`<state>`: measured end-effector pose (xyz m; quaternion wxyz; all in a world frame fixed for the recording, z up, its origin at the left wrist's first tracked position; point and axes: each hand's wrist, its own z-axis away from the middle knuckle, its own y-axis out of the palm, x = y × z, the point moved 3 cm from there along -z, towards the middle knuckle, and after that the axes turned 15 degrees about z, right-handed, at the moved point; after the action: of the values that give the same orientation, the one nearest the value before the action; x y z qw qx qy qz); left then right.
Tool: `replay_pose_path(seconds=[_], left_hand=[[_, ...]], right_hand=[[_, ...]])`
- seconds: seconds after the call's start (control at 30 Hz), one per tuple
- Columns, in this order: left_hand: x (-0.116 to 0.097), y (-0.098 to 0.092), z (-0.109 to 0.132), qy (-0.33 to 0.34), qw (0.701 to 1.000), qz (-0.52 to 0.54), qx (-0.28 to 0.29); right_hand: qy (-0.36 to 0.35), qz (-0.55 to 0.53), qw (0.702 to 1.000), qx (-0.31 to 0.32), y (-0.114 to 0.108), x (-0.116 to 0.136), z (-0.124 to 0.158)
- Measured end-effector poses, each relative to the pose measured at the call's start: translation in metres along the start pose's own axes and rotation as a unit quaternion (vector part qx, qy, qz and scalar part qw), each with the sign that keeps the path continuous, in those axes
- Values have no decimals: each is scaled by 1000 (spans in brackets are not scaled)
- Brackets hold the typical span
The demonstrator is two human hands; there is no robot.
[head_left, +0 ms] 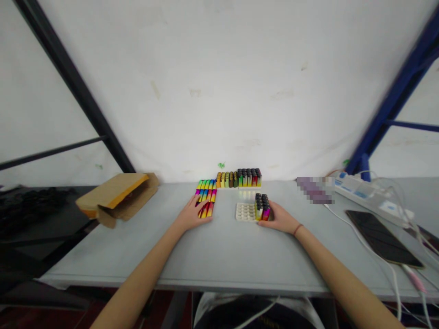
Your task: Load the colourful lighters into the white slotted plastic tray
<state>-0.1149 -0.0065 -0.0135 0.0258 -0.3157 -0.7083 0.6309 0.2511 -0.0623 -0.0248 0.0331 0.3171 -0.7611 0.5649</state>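
Left hand point(192, 214) spreads over three rows of flat lighters point(209, 194). Right hand point(278, 217) grips one tray point(244, 212) holding perhaps eight upright lighters point(262, 208).

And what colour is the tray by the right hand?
The tray is off-white, seen best in the head view.

There's open tabletop point(236, 256) to pass over at lower centre; the lighter tray point(244, 212) obstructs mid-frame; a cardboard box point(113, 194) blocks the left. A phone point(382, 237) and power strip point(363, 196) crowd the right.

I face a scuffed white wall point(219, 91) behind my table point(240, 256); beneath it, the floor point(159, 306) seems dark red.
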Motion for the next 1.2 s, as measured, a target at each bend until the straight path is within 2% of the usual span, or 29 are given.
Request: replay_pose_path(seconds=[0.13,0.33,0.43,0.5,0.57,0.63,0.67,0.77,0.87,0.9,0.97,1.13,1.2], left_hand=[[-5,-4,1,5,1000,-14,12],[-13,-7,-3,56,996,6,72],[-11,-9,-4,78,995,12,63],[-15,-13,-4,85,996,4,36],[-30,-17,-6,97,995,12,-8],[-59,-16,-12,120,990,65,-42],[-77,-11,-18,131,985,107,-39],[-133,14,-43,142,964,225,10],[-170,40,-71,131,948,276,90],[-176,46,-78,124,941,290,123],[-179,51,-87,120,931,309,155],[-172,46,-86,144,918,344,136],[-171,47,-84,134,902,390,125]], right_hand=[[-4,3,1000,3,-1,1,0],[-8,-4,1000,-2,-1,-1,1],[-4,0,1000,-3,0,-1,0],[-3,1,1000,-7,0,-1,0],[-2,1,1000,-7,0,-1,0],[-1,2,1000,-4,0,-1,0],[-1,1,1000,-4,0,-1,0],[-5,-3,1000,-4,-1,0,0],[-5,-6,1000,3,-1,1,0],[-4,-8,1000,4,-1,1,-1],[-4,-15,1000,3,0,1,-1],[4,-3,1000,-10,1,1,-1],[3,2,1000,-7,1,1,-1]])
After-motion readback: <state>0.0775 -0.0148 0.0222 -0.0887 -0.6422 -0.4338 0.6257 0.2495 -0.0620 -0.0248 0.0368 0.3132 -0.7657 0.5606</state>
